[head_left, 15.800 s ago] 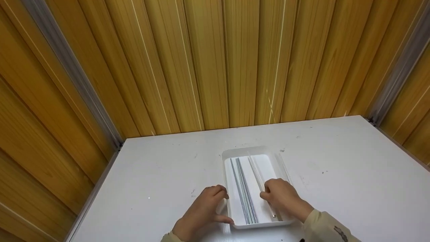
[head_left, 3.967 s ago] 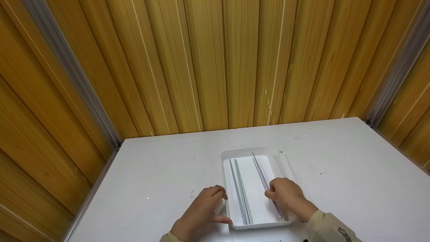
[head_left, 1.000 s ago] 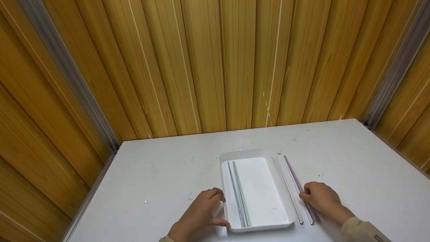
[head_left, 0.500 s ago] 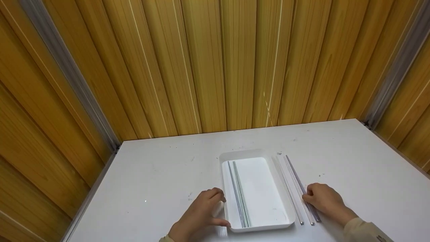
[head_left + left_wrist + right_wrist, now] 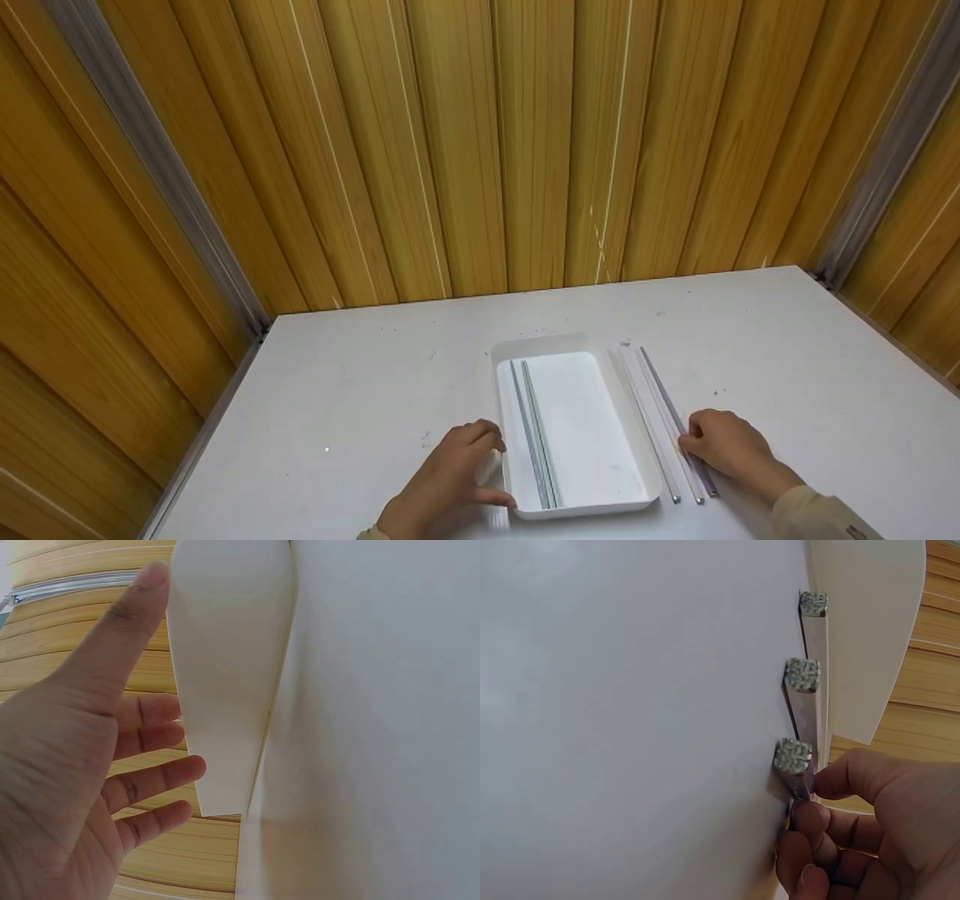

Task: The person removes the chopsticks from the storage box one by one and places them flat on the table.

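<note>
A shallow white tray (image 5: pixel 585 513) lies on the table, with a blue-grey chopstick (image 5: pixel 529 435) and a green chopstick (image 5: pixel 540 435) along its left side. My left hand (image 5: pixel 454 465) is at the tray's left wall, thumb by the near corner; in the left wrist view its fingertips (image 5: pixel 191 765) touch the rim. Right of the tray two pale chopsticks (image 5: pixel 649 427) lie side by side. Beside them, my right hand (image 5: pixel 727 446) pinches a purple-grey chopstick (image 5: pixel 660 382) between thumb and finger. Silver patterned square ends (image 5: pixel 793 756) show in the right wrist view.
The white table (image 5: pixel 375 390) carries small dark marks. Yellow wood-look panels (image 5: pixel 480 150) rise behind it and at both sides, with grey metal posts (image 5: pixel 172 172) at the corners.
Over the earlier frames, my right hand has brought chopsticks out of the tray to its right. In the last second it shifts slightly rightward with the purple-grey one. My left hand stays put.
</note>
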{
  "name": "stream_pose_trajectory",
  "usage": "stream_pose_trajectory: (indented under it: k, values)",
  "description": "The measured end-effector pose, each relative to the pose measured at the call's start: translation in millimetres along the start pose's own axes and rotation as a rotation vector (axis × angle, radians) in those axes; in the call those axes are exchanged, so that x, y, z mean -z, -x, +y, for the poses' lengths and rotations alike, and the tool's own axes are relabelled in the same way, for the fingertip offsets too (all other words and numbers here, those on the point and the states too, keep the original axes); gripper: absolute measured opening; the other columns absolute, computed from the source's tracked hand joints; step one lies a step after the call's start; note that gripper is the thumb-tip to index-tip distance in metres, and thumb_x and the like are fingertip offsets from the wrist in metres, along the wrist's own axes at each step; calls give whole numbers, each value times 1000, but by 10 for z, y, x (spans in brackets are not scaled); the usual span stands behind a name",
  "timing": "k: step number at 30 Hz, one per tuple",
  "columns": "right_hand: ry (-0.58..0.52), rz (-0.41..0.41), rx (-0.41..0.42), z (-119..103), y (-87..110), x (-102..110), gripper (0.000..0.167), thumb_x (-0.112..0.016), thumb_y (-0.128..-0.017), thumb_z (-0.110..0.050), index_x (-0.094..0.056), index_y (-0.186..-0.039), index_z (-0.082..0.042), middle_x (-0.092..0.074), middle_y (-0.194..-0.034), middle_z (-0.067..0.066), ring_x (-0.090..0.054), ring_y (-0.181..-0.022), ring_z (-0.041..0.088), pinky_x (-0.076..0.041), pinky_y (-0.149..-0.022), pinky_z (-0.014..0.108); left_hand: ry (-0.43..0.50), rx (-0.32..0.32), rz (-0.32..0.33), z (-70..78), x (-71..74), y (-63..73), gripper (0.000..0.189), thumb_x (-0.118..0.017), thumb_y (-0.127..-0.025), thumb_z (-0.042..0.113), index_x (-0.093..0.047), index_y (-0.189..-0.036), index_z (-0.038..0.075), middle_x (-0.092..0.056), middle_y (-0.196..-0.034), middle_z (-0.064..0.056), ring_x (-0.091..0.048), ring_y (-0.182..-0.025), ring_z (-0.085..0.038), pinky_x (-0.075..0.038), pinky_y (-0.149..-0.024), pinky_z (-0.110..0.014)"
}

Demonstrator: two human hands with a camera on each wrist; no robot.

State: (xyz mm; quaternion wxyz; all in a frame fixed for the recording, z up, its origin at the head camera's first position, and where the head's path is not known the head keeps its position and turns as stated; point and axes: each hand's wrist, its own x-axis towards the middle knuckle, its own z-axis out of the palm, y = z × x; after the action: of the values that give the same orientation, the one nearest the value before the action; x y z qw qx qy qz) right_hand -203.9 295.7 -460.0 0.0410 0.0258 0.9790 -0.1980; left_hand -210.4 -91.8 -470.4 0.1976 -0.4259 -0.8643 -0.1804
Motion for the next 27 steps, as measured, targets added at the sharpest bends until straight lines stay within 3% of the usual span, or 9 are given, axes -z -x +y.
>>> stream_pose_trajectory:
  k: [18, 27]
  values:
    - [-1, -4, 22, 8, 9, 18, 23, -62, -85, -21, -52, -67, -10, -50, -60, -1, -47, -57, 14, -34, -51, 25, 29, 9, -13, -10, -6, 9, 59, -75, -66, 59, -59, -100, 13, -61, -111, 0, -57, -99, -13, -51, -90, -29]
    - [-2, 15, 31, 1, 16, 39, 20, -61, -86, -20, -54, -72, -9, -50, -61, -1, -46, -58, 14, -35, -51, 25, 22, -19, 5, -12, -25, 7, 59, -75, -64, 58, -60, -99, 12, -60, -110, 0, -57, -97, -13, -51, -90, -29]
